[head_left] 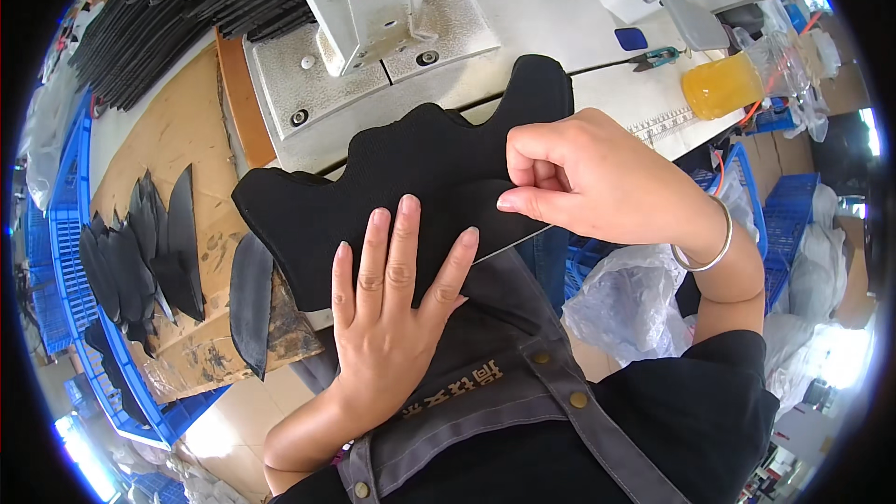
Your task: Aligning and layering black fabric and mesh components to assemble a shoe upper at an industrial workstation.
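A black fabric panel [392, 154] with a wavy, scalloped far edge lies across the front of the sewing machine's bed. My left hand [392, 289] rests flat on its near part, fingers spread, holding nothing. Over the panel's right part is my right hand [579, 173], its fingers curled in and the thumb tip low against the black surface. Between them, a curved black piece [471, 201] shows faintly on the panel beside the right thumb. Whatever the right fingers may pinch is hidden, black against black.
The sewing machine [364, 9] stands just beyond the panel. Black leaf-shaped pieces [177, 243] lie on cardboard [168, 131] at left, near a blue crate [70, 243]. Stacked black pieces [187, 0] fill the far left. Thread snips [656, 58] and a yellow-filled bottle [723, 86] are at right.
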A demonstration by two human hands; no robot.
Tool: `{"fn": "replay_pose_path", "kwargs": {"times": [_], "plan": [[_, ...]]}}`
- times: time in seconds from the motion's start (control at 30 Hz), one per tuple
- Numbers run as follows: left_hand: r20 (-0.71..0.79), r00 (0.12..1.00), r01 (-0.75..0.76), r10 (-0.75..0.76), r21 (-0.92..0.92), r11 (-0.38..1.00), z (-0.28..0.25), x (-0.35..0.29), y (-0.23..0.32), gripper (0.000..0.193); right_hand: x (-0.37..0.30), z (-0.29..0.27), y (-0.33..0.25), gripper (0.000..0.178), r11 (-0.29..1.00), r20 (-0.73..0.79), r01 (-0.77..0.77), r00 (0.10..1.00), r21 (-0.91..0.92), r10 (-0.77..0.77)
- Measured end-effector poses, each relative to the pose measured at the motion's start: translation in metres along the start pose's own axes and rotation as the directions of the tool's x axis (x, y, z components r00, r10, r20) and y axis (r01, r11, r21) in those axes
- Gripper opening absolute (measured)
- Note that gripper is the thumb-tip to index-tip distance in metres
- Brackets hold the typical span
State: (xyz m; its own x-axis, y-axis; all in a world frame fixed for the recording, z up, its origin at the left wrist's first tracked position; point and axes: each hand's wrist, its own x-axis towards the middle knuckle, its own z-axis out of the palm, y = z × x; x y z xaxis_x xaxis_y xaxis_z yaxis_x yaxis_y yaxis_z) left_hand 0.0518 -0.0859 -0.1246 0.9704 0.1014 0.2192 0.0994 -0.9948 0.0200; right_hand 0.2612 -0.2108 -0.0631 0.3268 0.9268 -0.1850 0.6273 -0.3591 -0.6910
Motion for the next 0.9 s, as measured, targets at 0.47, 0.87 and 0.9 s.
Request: {"fn": "replay_pose_path", "kwargs": {"times": [0.47, 0.87, 0.9], "plan": [[0.007, 1.0, -0.017, 0.016, 0.023, 1.0, 0.0, 0.001, -0.002, 0.059, -0.003, 0.005, 0.004, 0.025, 0.999, -0.063, 0.033, 0.997, -0.02, -0.035], [-0.005, 1.0, -0.017, 0.017, -0.036, 0.999, -0.004, 0.002, -0.005, 0.079, -0.014, 0.047, -0.002, 0.069, 0.705, -0.049, 0.299, 0.903, -0.643, -0.427], [0.009, 1.0, 0.008, -0.008, -0.038, 0.999, -0.008, -0.002, -0.008, 0.08, -0.017, 0.043, -0.003, 0.069, 0.696, -0.046, 0.277, 0.912, -0.662, -0.407]]}}
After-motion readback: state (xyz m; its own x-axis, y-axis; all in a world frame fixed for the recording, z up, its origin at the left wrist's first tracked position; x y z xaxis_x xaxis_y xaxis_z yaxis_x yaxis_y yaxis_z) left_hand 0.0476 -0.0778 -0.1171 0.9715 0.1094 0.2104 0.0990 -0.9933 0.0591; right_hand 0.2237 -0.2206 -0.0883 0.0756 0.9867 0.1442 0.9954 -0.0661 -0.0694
